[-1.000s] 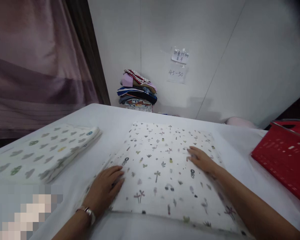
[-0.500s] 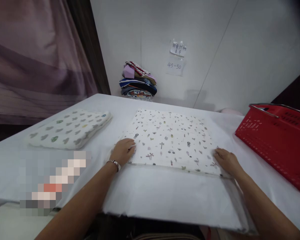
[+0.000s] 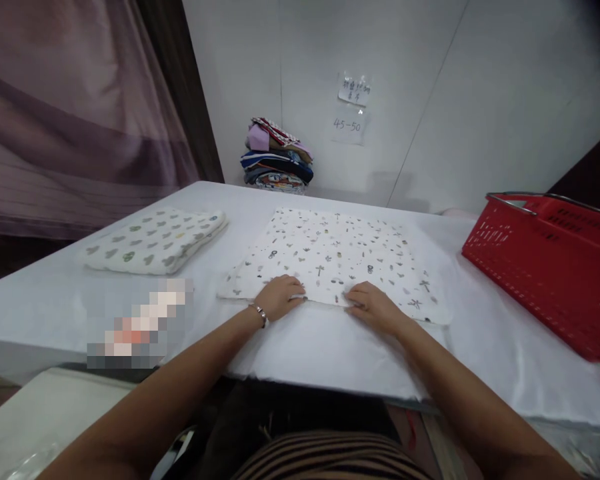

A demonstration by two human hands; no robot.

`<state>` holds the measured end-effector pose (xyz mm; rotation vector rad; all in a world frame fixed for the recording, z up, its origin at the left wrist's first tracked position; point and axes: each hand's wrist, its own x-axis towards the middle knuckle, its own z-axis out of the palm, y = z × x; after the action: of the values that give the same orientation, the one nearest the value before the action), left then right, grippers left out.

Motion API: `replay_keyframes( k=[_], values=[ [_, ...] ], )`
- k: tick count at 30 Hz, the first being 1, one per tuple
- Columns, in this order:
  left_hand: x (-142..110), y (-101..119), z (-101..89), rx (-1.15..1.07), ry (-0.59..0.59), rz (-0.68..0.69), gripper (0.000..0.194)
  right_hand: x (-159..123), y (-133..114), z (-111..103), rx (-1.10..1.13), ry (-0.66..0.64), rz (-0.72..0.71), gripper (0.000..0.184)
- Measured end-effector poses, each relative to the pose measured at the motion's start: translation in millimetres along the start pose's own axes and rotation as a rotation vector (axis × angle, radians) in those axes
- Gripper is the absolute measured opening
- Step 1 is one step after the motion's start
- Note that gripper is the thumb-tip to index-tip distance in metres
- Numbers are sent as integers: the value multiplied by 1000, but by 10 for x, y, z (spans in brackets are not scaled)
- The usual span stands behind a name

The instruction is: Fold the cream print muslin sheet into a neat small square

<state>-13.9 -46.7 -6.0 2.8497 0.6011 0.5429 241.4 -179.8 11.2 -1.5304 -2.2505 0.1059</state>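
Note:
A white cloth printed with small palm trees, leaves and other little figures lies spread on the white-covered table in front of me. At its near edge, left of the middle, my left hand has its fingers closed on the fabric; a bracelet circles that wrist. A short gap to the right, my right hand pinches the same edge, fingertips turned inward. The cloth's near right corner lies flat beyond my right wrist. Off to the left rests a folded white cloth with grey, green and yellow cloud-like prints.
A red plastic basket with metal handles stands at the right. Behind the table's far edge rises a stack of folded fabrics against the wall. A blurred-out patch covers something at the left front.
Both hands have come inward along the cloth's near edge, the right one from the right corner, and now grip it close together. The view has shifted slightly.

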Motion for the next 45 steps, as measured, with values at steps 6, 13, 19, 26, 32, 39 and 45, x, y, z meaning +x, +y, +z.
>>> replay_keyframes(
  k=[6, 13, 19, 26, 32, 39, 45],
  values=[
    [7, 15, 18, -24, 50, -9, 23, -64, -21, 119, 53, 79, 46, 23],
    [25, 122, 50, -68, 123, 21, 21, -72, 4, 185, 101, 149, 101, 26],
    [55, 187, 54, -35, 56, 37, 24, -79, 2, 193, 131, 158, 119, 23],
    [69, 253, 46, 131, -10, 24, 19, -67, -23, 209, 87, 197, 118, 21],
    [113, 271, 23, 263, -73, 24, 17, -61, -6, 236, 69, 193, 97, 21],
    [23, 255, 91, 274, -16, 129, 20, -66, -7, 238, 54, 203, 74, 23],
    [-88, 246, 116, 220, 45, 113, 21, -54, -35, 255, -23, 154, 8, 25]
  ],
)
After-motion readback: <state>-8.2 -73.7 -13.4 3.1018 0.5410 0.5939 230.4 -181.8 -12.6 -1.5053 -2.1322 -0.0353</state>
